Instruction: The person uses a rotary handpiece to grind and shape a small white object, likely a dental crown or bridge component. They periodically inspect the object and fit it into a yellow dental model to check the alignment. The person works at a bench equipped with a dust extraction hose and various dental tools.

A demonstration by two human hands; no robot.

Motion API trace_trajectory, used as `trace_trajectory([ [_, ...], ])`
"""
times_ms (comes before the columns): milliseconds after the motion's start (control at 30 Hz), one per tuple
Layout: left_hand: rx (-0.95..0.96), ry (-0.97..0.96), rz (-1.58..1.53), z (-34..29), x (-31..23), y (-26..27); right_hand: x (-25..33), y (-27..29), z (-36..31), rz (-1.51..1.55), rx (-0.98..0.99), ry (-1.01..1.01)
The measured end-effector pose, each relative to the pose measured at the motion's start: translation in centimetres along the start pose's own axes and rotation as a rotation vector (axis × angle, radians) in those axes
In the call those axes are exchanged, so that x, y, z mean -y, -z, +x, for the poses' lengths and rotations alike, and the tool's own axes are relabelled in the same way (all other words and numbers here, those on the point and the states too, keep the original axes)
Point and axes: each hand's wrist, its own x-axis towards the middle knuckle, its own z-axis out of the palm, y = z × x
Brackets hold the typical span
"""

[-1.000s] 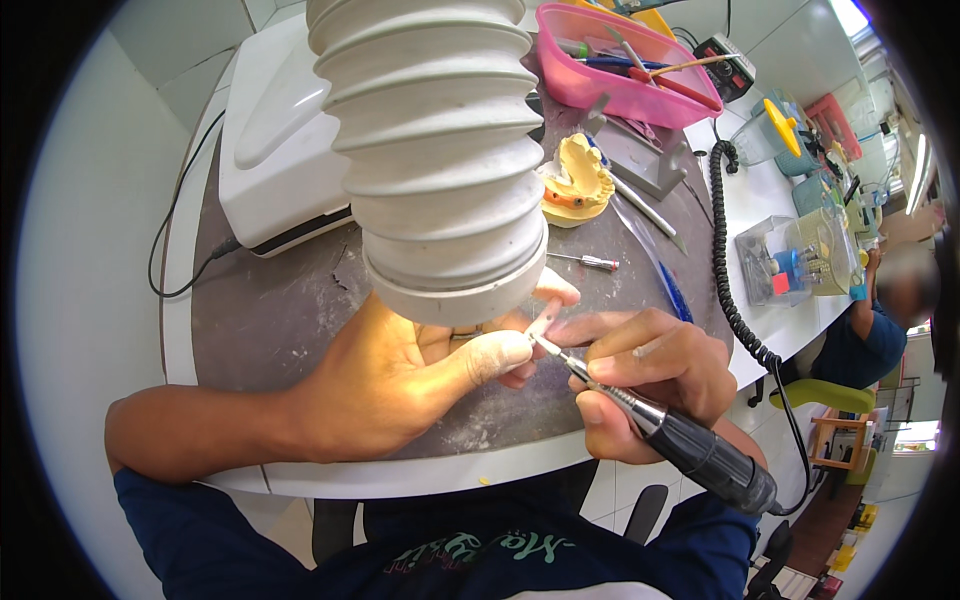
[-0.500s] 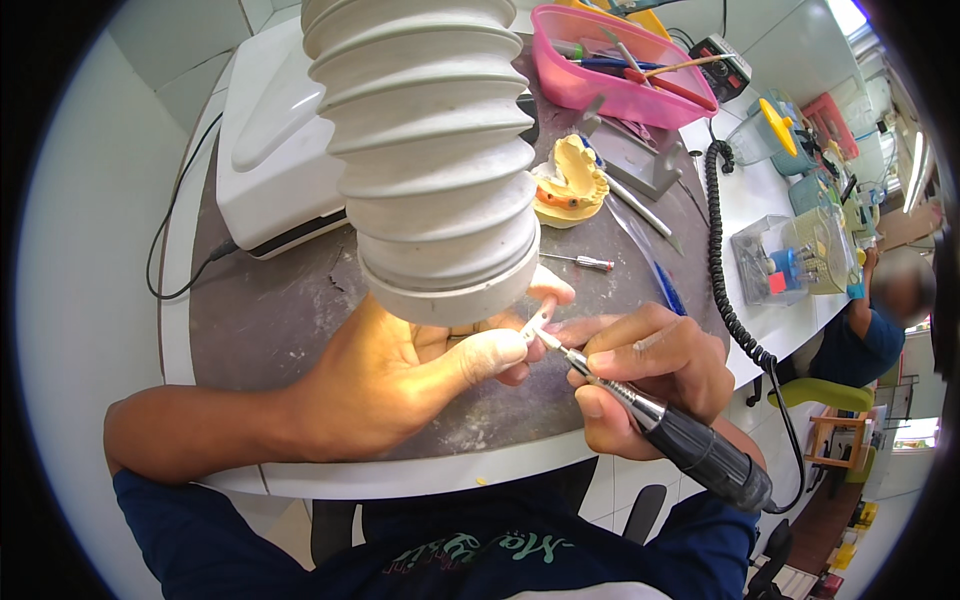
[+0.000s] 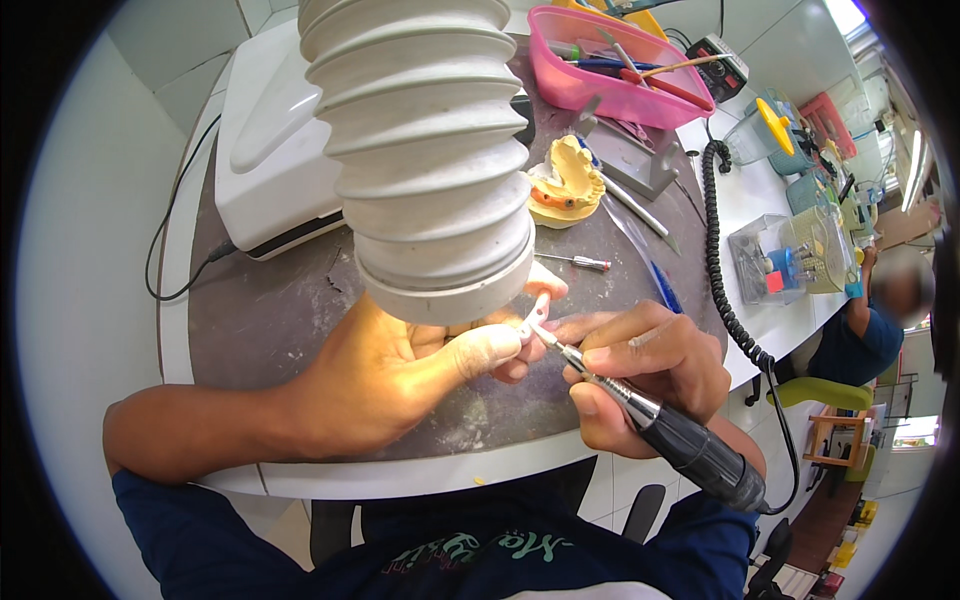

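Note:
My left hand (image 3: 415,375) pinches a small white tooth-coloured dental piece (image 3: 538,312), with a dark hole in it, between thumb and fingers. Part of that hand is hidden under the wide white hose. My right hand (image 3: 655,370) grips a black and silver rotary handpiece (image 3: 700,455) like a pen. The handpiece's slim pale tip meets the dental piece, or lies right beside it. Beyond my hands stands a yellowish plaster dental model (image 3: 567,185) with an orange-pink gum section. A small screwdriver (image 3: 588,263) lies on the bench between the model and my hands.
The ribbed white hose (image 3: 430,150) hangs over the bench's middle. At left sits a white machine (image 3: 275,140). A pink basket (image 3: 625,90) holds tools at the back. A black coiled cord (image 3: 715,260) runs down the right side. Another person (image 3: 860,330) sits far right.
The dental piece has tilted slightly in my left fingers, and the handpiece tip has shifted a little along it. The whole view has moved slightly; the grips are unchanged.

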Motion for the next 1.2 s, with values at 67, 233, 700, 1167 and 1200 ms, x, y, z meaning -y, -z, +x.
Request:
trace_trajectory([
  [67,0.001,-0.012,-0.002,0.01,0.06,-0.05,0.05,0.08,0.0,0.002,0.014,0.014],
  [233,-0.002,-0.001,0.008,0.01,0.02,0.06,0.12,0.01,-0.03,0.004,0.005,-0.001],
  [700,-0.019,-0.014,-0.011,0.09,0.12,0.05,0.32,-0.01,-0.12,-0.033,-0.002,-0.002],
  [1167,-0.032,0.022,-0.051,0.07,-0.05,-0.17,0.25,0.09,-0.12,-0.016,0.013,0.008],
  [1200,-0.027,0.026,-0.057,0.09,-0.04,-0.1,0.32,0.11,-0.11,-0.023,0.013,-0.005],
])
